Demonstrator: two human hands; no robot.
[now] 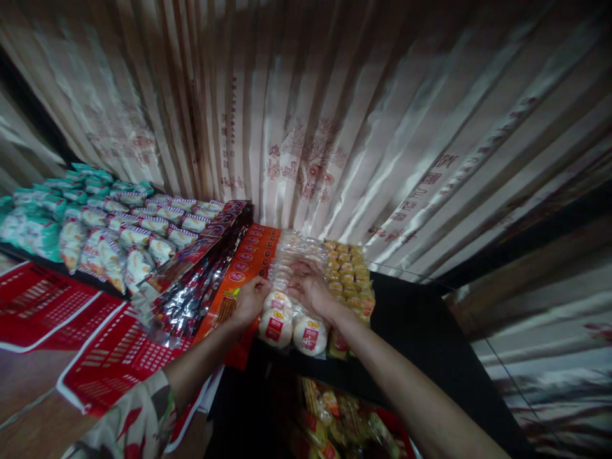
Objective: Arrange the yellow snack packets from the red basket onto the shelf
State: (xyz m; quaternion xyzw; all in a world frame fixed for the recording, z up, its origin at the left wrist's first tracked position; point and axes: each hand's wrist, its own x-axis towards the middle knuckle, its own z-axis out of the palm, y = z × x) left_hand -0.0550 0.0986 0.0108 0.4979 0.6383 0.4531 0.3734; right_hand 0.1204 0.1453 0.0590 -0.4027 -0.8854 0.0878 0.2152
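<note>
Pale, pleated sheeting printed with reddish characters and pictures (pixel 306 95) hangs across the whole back of your dim room, behind the long black tabletop (pixel 421 319). At your far left, green glossy plastic packets (pixel 36 226) lie heaped. Beside them, white plastic packets with striped ends (pixel 136 236) lie in slanting rows. Below these, in front of the tabletop, two red slotted plastic baskets with white rims (pixel 112 347) show above a brown floor (pixel 29 408). Next come dark red and silver shiny packets (pixel 184 306), overlapping in a stack, then flat orange printed packages (pixel 253 248). Near the middle lie white round cakes in clear wrap with red labels (pixel 310 336), in a block reaching back toward the sheeting. Small yellow-wrapped packets (pixel 347 268) stand just to their right. Lower down, by your right forearm, more packaged snacks (pixel 329 414) lie in a red container (pixel 406 440).

Your left grip (pixel 247 299) is at the left edge of the cakes, its fingers curled inward; you cannot tell whether they pinch the wrap. Your right grip (pixel 310 290) lies over the middle of the block, fingers bent down onto the clear wrap; whether it pinches anything is also unclear. The nearest labelled cakes lie just in front of both grips, toward you.
</note>
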